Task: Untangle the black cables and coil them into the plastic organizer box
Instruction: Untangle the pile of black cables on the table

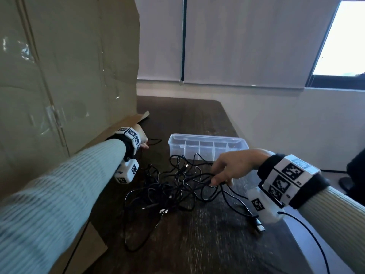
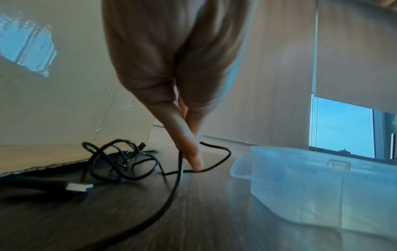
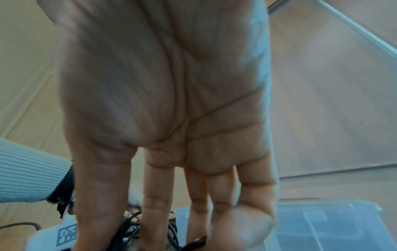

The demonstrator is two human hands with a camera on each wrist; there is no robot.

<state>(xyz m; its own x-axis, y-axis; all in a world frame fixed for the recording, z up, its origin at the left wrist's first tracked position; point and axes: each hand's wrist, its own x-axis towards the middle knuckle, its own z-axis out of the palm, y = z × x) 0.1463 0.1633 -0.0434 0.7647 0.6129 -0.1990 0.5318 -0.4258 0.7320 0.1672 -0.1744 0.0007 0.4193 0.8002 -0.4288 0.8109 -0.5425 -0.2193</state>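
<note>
A tangle of thin black cables [image 1: 173, 190] lies on the dark wooden table [image 1: 197, 250], in front of the clear plastic organizer box [image 1: 207, 136] with its row of empty compartments. My left hand [image 1: 143, 142] is at the far left beside the cardboard. Its fingertips [image 2: 194, 158] pinch one thin black cable [image 2: 223, 158] just above the table, left of the box [image 2: 300, 178]. My right hand [image 1: 215, 179] reaches down into the right side of the tangle. Cable strands [image 3: 126, 225] run between its thumb and fingers [image 3: 156, 212], whose tips are cut off in the right wrist view.
A tall cardboard sheet [image 1: 69, 76] stands along the table's left side, its flap reaching the left hand. A loose USB plug [image 1: 260, 227] lies near the right wrist, another plug [image 2: 79, 187] near the left. A wall and a window are behind.
</note>
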